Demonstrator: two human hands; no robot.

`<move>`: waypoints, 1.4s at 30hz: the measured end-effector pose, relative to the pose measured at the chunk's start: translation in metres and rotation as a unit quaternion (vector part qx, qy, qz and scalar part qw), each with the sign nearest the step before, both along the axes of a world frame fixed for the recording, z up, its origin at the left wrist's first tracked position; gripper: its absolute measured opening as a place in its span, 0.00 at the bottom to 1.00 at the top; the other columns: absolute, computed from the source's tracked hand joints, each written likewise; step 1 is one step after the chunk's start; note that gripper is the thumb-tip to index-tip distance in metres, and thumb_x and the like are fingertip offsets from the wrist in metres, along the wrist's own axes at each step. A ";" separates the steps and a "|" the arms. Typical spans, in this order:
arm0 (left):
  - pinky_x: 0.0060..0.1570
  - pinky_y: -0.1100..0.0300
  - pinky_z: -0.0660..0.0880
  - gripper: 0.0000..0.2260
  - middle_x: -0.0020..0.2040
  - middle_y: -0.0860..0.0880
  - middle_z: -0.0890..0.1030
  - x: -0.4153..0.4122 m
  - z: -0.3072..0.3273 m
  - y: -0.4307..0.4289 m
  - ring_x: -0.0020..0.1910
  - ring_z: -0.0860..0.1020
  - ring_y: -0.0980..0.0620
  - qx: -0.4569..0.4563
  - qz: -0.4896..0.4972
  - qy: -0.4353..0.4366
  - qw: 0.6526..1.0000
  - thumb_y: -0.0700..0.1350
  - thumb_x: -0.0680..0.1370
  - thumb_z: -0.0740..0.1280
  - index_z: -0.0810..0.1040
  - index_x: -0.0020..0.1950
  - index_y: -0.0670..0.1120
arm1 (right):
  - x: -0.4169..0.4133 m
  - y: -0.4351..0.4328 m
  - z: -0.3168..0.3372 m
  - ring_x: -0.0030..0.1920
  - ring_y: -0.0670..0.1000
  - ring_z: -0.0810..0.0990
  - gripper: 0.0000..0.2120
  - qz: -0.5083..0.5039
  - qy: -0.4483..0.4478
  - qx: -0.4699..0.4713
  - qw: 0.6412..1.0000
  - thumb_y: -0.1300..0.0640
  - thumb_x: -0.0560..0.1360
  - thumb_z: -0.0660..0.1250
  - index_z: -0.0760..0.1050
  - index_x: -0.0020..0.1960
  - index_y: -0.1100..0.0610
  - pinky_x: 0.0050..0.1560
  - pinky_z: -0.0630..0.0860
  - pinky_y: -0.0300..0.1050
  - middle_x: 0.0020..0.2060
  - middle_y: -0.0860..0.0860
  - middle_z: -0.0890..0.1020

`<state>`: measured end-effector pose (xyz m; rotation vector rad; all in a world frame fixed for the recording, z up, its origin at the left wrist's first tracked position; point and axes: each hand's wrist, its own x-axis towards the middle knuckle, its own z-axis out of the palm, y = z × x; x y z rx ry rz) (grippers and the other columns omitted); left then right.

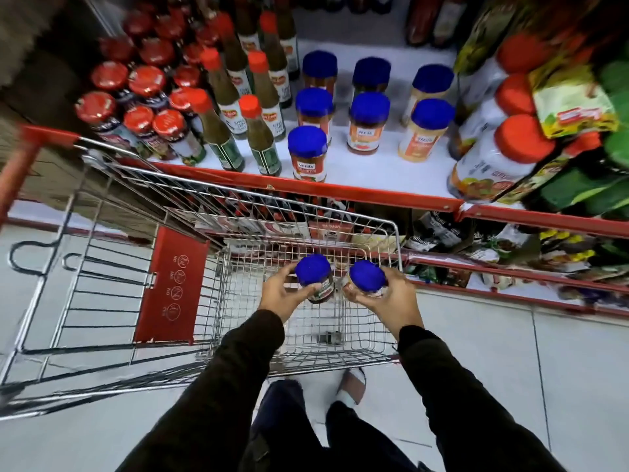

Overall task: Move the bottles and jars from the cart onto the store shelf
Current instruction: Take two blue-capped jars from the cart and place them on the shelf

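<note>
At the far left the wire shopping cart (pixel 112 240) stands on the tiled floor (pixel 578 369), its red handle (pixel 20 165) near the shelf edge and a red plastic child-seat flap (pixel 173 284) folded against the basket wall. Above it, on the white store shelf (pixel 371 172) with its red front lip, red-lidded jars (pixel 136 107) crowd the left end, and just to their right stand green sauce bottles (pixel 235 107) with red caps. Next along the shelf come blue-lidded jars (pixel 369 122) set in three short rows, the nearest one close to the lip.

Down inside the cart's basket, the left hand (pixel 280 294) is wrapped around a dark-filled jar (pixel 315 277) with a blue lid; its fingers (pixel 315 288) curl shut across the label and the thumb sits on the far side. Just beside it, the right hand (pixel 391 298) clasps a pale-filled jar (pixel 367 277), also blue-lidded, fingers closed around its body below the lid. The two jars are near each other but apart, both tilted a little and held above the basket floor. Both forearms are in dark sleeves (pixel 459 386).

To the right on the shelf lie large white jars (pixel 493 165) with red lids, tipped toward the camera, and beyond them green packets (pixel 595 189). A lower shelf (pixel 510 267) under the red lip holds more packets, too blurred to tell apart.
</note>
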<state>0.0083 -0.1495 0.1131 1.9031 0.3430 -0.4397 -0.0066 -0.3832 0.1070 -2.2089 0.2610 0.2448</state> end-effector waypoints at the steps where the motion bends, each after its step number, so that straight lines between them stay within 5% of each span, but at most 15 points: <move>1: 0.65 0.50 0.72 0.31 0.63 0.44 0.78 0.000 0.010 -0.002 0.65 0.74 0.46 -0.007 0.006 -0.010 1.000 0.50 0.68 0.79 0.73 0.67 0.46 | 0.000 -0.002 0.010 0.48 0.52 0.80 0.26 -0.004 -0.016 0.005 1.000 0.42 0.62 0.82 0.75 0.53 0.48 0.56 0.76 0.43 0.48 0.48 0.79; 5: 0.54 0.69 0.73 0.26 0.58 0.47 0.80 0.002 0.045 -0.011 0.55 0.78 0.53 -0.025 0.025 -0.059 0.998 0.50 0.67 0.79 0.75 0.63 0.50 | 0.004 -0.016 0.045 0.47 0.47 0.78 0.28 -0.016 -0.068 0.022 0.997 0.49 0.62 0.83 0.78 0.58 0.52 0.52 0.70 0.27 0.50 0.48 0.79; 9: 0.56 0.64 0.73 0.25 0.58 0.48 0.80 0.014 0.078 -0.028 0.55 0.78 0.54 -0.038 0.040 -0.110 0.992 0.49 0.69 0.79 0.76 0.62 0.50 | 0.012 -0.031 0.076 0.48 0.51 0.81 0.25 -0.039 -0.113 0.049 0.992 0.50 0.63 0.83 0.74 0.55 0.46 0.49 0.73 0.34 0.51 0.50 0.80; 12: 0.43 0.81 0.70 0.25 0.55 0.50 0.81 0.029 0.098 -0.046 0.51 0.78 0.60 -0.055 0.047 -0.138 0.988 0.47 0.69 0.78 0.76 0.63 0.47 | 0.024 -0.040 0.093 0.50 0.49 0.81 0.25 -0.063 -0.149 0.069 0.984 0.48 0.63 0.82 0.76 0.55 0.46 0.51 0.72 0.27 0.52 0.50 0.81; 14: 0.42 0.85 0.67 0.26 0.57 0.50 0.80 0.043 0.114 -0.061 0.51 0.76 0.64 -0.058 0.052 -0.169 0.982 0.46 0.70 0.78 0.76 0.66 0.44 | 0.034 -0.046 0.108 0.51 0.48 0.81 0.25 -0.083 -0.184 0.077 0.977 0.44 0.63 0.81 0.77 0.56 0.47 0.56 0.74 0.34 0.52 0.48 0.81; 20: 0.59 0.69 0.70 0.27 0.60 0.52 0.78 0.090 0.147 -0.097 0.56 0.76 0.59 -0.047 0.072 -0.223 0.971 0.46 0.71 0.77 0.74 0.68 0.44 | 0.078 -0.068 0.132 0.54 0.55 0.81 0.27 -0.144 -0.222 0.086 0.960 0.48 0.65 0.81 0.79 0.59 0.57 0.60 0.78 0.54 0.54 0.55 0.83; 27: 0.67 0.54 0.71 0.26 0.64 0.42 0.80 0.135 0.140 -0.117 0.62 0.77 0.48 -0.020 0.097 -0.210 0.973 0.42 0.73 0.75 0.73 0.69 0.41 | 0.123 -0.080 0.137 0.57 0.57 0.81 0.29 -0.130 -0.186 0.072 0.971 0.55 0.67 0.81 0.76 0.64 0.59 0.62 0.78 0.56 0.58 0.58 0.83; 34: 0.66 0.55 0.70 0.24 0.63 0.42 0.81 0.150 0.127 -0.128 0.62 0.78 0.47 0.001 0.092 -0.196 0.976 0.39 0.72 0.75 0.74 0.67 0.41 | 0.139 -0.078 0.128 0.59 0.58 0.81 0.25 -0.111 -0.140 0.074 0.981 0.61 0.71 0.78 0.76 0.66 0.60 0.65 0.75 0.54 0.58 0.59 0.83; 38: 0.66 0.53 0.72 0.24 0.61 0.43 0.81 0.149 0.120 -0.131 0.60 0.78 0.48 -0.011 0.107 -0.202 0.973 0.38 0.72 0.75 0.74 0.67 0.42 | 0.140 -0.077 0.128 0.57 0.55 0.81 0.22 -0.099 -0.147 0.057 0.982 0.60 0.72 0.76 0.77 0.64 0.60 0.59 0.73 0.45 0.57 0.57 0.83; 42: 0.65 0.57 0.71 0.26 0.63 0.44 0.80 0.142 0.120 -0.134 0.60 0.77 0.52 -0.031 0.103 -0.207 0.972 0.40 0.74 0.73 0.71 0.71 0.44 | 0.136 -0.076 0.134 0.62 0.57 0.79 0.24 -0.069 -0.141 0.023 0.987 0.59 0.74 0.74 0.74 0.68 0.61 0.67 0.74 0.52 0.62 0.58 0.80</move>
